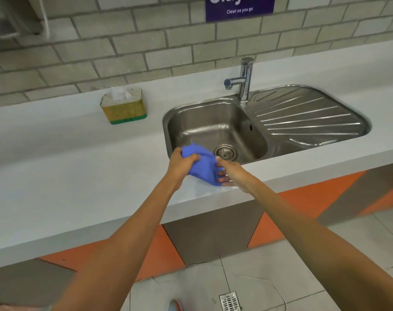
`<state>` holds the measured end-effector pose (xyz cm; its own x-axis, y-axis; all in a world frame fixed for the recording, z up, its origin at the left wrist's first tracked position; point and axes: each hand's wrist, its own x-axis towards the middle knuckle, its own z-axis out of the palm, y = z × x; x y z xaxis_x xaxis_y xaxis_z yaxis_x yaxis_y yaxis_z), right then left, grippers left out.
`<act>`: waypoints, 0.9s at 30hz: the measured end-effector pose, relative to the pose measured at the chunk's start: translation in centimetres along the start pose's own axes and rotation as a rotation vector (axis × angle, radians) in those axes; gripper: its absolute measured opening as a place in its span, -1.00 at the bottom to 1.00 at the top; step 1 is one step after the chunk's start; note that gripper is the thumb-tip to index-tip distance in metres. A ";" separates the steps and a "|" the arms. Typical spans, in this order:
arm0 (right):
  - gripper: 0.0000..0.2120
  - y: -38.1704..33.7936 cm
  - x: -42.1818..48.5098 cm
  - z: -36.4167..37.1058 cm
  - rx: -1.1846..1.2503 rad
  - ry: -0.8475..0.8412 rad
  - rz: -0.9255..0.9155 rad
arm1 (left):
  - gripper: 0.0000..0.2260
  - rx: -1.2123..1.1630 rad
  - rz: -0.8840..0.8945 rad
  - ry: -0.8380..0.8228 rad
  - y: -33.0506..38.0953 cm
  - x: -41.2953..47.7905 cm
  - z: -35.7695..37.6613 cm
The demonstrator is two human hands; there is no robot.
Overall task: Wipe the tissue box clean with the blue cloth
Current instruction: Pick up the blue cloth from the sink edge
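The tissue box (123,107), yellow with a green base and a white tissue sticking out of its top, stands on the grey counter near the wall, left of the sink. The blue cloth (203,166) is bunched up over the sink's front edge. My left hand (182,161) grips its upper left end. My right hand (232,172) holds its lower right part with the fingers curled under it. Both hands are well in front and to the right of the box.
A steel sink (215,129) with a drain (224,152), a ribbed draining board (307,115) and a chrome tap (243,79) is set in the counter (67,176). Behind runs a grey brick wall with a purple sign (239,7). A floor drain (230,301) lies below.
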<state>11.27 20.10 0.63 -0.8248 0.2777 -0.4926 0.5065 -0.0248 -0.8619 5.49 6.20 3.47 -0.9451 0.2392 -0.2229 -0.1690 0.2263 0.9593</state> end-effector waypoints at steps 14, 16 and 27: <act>-0.57 -8.3 4.2 8.8 0.725 -0.434 -0.127 | -0.70 0.276 0.332 0.231 4.5 5.9 -7.4; -0.55 -9.8 5.2 10.8 0.623 -0.370 -0.100 | -0.71 0.278 0.348 0.299 4.5 7.2 -9.6; -0.67 -18.5 11.6 20.3 0.393 -0.482 -0.148 | -0.65 -0.543 -0.137 -0.140 3.3 13.4 -22.9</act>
<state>-12.76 4.29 8.41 -0.9458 -0.1561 -0.2849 0.3241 -0.3954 -0.8594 -14.14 -11.48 7.60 -0.8649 0.3726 -0.3363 -0.4412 -0.2448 0.8634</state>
